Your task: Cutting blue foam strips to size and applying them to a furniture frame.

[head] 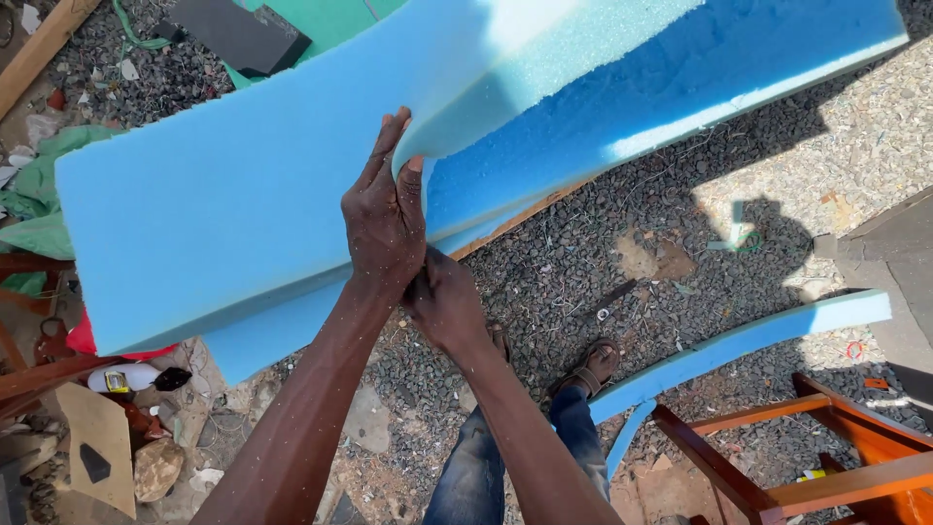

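Blue porous foam sheet [233,204], thick and bent into a broad curve, is held up over grey gravel [603,262]. Left hand [386,219] lies flat on its smooth face, fingers wrapped over the cut edge; right hand [444,299] sits just beneath, its grip hidden. Nearby, 1 narrow foam strip [739,342] curves beside an orange-brown wooden frame [826,447].

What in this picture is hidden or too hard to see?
Head view:
- Right hand: its fingers are behind the left hand and the foam sheet, so its grip is unclear.
- Foam sheet: the top and right ends run past the frame edge.
- Wooden frame: cut off at the bottom right corner.
- Ground under the foam: covered.
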